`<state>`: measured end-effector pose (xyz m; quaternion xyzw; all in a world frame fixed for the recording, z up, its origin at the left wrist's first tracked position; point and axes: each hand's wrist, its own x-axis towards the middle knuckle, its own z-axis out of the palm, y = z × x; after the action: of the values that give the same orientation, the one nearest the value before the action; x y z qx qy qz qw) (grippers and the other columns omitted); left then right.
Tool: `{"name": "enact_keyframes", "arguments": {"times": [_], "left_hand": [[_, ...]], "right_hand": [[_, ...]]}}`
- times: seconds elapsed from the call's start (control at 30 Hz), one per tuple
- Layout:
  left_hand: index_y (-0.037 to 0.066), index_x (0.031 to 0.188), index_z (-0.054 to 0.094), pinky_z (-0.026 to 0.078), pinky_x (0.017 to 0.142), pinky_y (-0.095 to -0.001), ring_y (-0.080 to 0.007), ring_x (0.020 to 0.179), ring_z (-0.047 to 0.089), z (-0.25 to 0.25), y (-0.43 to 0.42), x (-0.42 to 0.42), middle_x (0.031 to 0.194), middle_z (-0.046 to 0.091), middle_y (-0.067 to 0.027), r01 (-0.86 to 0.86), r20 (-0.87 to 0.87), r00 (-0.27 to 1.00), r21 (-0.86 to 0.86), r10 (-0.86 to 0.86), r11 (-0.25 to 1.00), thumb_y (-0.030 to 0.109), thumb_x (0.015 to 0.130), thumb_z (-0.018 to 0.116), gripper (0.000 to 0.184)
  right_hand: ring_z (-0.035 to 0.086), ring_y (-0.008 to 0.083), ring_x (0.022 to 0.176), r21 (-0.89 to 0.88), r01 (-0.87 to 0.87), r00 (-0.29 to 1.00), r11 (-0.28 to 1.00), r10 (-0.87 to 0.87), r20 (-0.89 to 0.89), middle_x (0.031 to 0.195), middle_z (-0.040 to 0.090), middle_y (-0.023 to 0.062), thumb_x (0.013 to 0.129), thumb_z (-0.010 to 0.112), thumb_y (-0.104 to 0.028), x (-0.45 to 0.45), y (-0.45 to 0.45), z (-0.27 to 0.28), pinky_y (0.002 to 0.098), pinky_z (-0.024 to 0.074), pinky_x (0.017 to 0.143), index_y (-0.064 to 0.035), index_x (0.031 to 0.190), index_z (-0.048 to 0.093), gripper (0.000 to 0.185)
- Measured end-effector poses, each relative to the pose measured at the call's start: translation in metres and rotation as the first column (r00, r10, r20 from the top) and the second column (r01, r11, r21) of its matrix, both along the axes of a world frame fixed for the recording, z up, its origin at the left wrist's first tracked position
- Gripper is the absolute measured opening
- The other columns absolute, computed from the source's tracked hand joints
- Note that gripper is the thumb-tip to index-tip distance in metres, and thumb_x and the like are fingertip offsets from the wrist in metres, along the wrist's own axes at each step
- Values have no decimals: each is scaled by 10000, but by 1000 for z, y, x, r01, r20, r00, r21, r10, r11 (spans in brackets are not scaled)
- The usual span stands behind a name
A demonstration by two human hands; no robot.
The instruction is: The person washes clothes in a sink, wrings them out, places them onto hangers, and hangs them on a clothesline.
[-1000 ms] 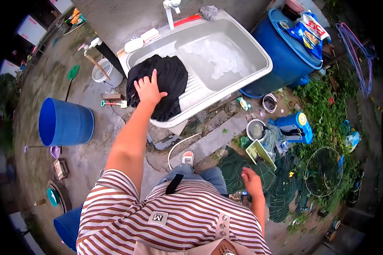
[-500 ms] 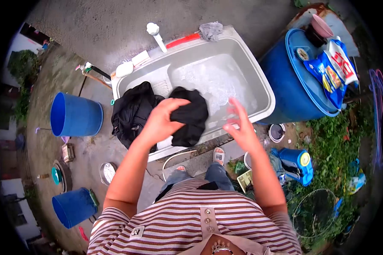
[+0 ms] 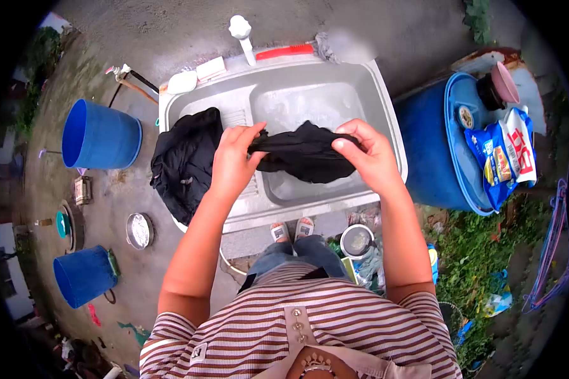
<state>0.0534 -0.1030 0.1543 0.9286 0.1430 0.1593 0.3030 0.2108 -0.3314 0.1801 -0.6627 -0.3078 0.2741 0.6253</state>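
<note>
Stretched between my two hands is a black cloth (image 3: 306, 151), held over the basin of the grey sink (image 3: 284, 213). My left hand (image 3: 235, 158) pinches its left end between thumb and fingers. At the other end, my right hand (image 3: 368, 155) grips the cloth's upper right edge, thumb and fingers closed on it. A second black garment (image 3: 186, 161) lies bunched on the sink's left side and hangs over the rim, beside my left hand but apart from it. Whitish, cloudy water (image 3: 306, 104) shows in the basin behind the cloth.
A white tap (image 3: 241, 38), a red brush (image 3: 284, 52) and a white soap box (image 3: 210, 68) line the sink's back edge. The large blue barrel (image 3: 427, 139) at right bears a detergent bag (image 3: 502, 155). Blue buckets (image 3: 101, 136) stand at left.
One black cloth has been lifted from the pile and moved right over the basin. My right hand has come up from my side and closed on it; my left hand now holds its other end.
</note>
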Motion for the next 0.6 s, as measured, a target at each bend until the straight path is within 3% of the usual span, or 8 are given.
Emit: {"name": "enact_keyframes", "arguments": {"times": [0.1,0.17,0.2,0.23,0.3,0.37,0.43,0.6], "left_hand": [[79,1278,596,458,922,-406,-328,996,562,-32,2,9,1061,632,-119,-171,200,968,96,150,981,65,726,784,583],[76,1283,587,446,958,-413,-341,1070,551,-68,0,17,1151,620,-137,-207,158,968,42,198,978,110,752,781,566],[76,1284,586,443,972,-414,-341,1116,539,-90,-4,22,1197,606,-146,-137,89,987,41,133,990,144,760,778,562],[77,1285,585,440,986,-414,-341,1162,526,-109,-7,28,1243,593,-156,-65,15,998,36,65,997,178,768,775,560],[134,1321,561,340,1076,-504,-380,1259,461,-155,-31,46,1304,563,-161,38,-79,996,78,-31,996,349,779,751,613],[259,1450,438,194,1135,-610,-411,1404,291,-181,-58,67,1491,402,-145,102,-334,942,152,-46,983,537,793,693,758],[375,1517,285,57,1112,-707,-424,1475,92,-199,-72,89,1601,195,-121,181,-618,784,130,-63,975,678,778,630,870],[434,1540,136,120,1021,-811,-443,1473,-55,-236,-69,135,1639,-82,-18,23,-845,531,96,70,995,774,671,655,1068]], "right_hand": [[561,76,871,-34,252,966,967,-254,-51,905,619,6,943,649,-148,50,4,-38,243,462,789,-39,1072,610,173],[600,149,926,-170,338,939,926,-320,124,975,639,78,942,642,-179,93,-5,-81,274,473,849,-47,1202,580,299],[605,258,1045,-256,353,868,900,-213,448,1127,608,167,908,673,-233,124,-15,-134,333,473,925,-78,1317,534,459],[516,359,1236,-440,365,828,820,-70,557,1330,509,237,861,705,-347,129,-13,-149,423,420,1025,-130,1416,460,644],[327,413,1394,-647,301,834,701,136,535,1528,311,216,840,694,-465,130,-4,-211,589,298,1099,-247,1469,396,729],[101,445,1470,-874,161,947,459,178,268,1631,82,121,839,649,-563,109,23,-219,748,149,1072,-371,1495,327,756],[-17,450,1476,-928,128,952,350,219,214,1644,-34,35,838,609,-628,103,41,-259,815,86,1022,-445,1492,300,746],[1,421,1483,-830,339,775,444,369,513,1639,58,32,913,497,-608,104,51,-314,795,58,1042,-423,1480,325,620]]}}
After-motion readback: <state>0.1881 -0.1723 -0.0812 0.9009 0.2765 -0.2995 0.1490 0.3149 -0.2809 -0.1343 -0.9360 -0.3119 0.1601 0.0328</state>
